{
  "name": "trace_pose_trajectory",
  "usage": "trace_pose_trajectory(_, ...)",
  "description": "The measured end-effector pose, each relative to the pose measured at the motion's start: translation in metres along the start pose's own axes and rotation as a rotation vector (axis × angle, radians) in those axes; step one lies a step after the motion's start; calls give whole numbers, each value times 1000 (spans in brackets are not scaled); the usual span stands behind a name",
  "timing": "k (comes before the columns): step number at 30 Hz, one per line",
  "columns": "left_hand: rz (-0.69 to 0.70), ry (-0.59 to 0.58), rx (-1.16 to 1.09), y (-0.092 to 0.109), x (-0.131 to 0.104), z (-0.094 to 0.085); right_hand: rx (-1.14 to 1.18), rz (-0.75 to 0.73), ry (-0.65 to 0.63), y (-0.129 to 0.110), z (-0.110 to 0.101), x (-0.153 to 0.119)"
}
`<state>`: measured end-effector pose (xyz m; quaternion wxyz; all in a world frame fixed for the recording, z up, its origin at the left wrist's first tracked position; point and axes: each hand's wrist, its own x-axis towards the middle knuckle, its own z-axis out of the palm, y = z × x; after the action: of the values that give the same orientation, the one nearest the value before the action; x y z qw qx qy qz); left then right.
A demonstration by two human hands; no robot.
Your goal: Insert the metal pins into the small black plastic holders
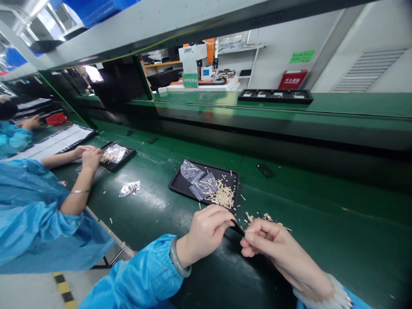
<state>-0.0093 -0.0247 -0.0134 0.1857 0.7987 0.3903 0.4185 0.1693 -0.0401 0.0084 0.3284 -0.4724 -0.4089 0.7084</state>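
Observation:
Between my two hands is a small, thin black piece [237, 228], slanting down to the right above the bench. My left hand [207, 227] pinches its upper end between thumb and fingertips. At the lower end, the thumb and forefinger of my right hand [277, 244] are pressed together on it; whether they also grip something smaller is hidden. Just beyond my left hand lies a black tray [180, 186] with clear plastic bags [204, 185] and a heap of short pale strips [223, 195]. Loose pale and dark scraps [267, 218] lie behind my right fingers.
At left, a co-worker's hands [88, 156] work beside another black tray [124, 161]. A small clear bag [130, 189] lies between us. Flat black pieces [265, 170] rest farther back on the green bench [337, 231]. A raised shelf [206, 98] carries a long black tray [275, 99].

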Motion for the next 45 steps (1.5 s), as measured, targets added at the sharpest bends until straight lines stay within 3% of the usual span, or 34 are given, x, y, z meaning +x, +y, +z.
trace_pose_trajectory(13, 52, 10, 72, -4, -1, 1, 72, -10, 5, 1, -2, 1)
trace_pose_trajectory(21, -20, 0, -43, -4, -1, 5, 194, 12, -30, 5, -5, 4)
trace_pose_trajectory(24, -108, -2, -104, -2, -1, 7, 210, 2, -13, 5, -5, 4)
trace_pose_trajectory(31, -584, -146, -485, -3, -1, 13, 214, -6, -14, 4, -6, 3)
trace_pose_trajectory(45, -737, -221, -713, -7, 0, 16, 247, 21, -23, 3, -5, 6)
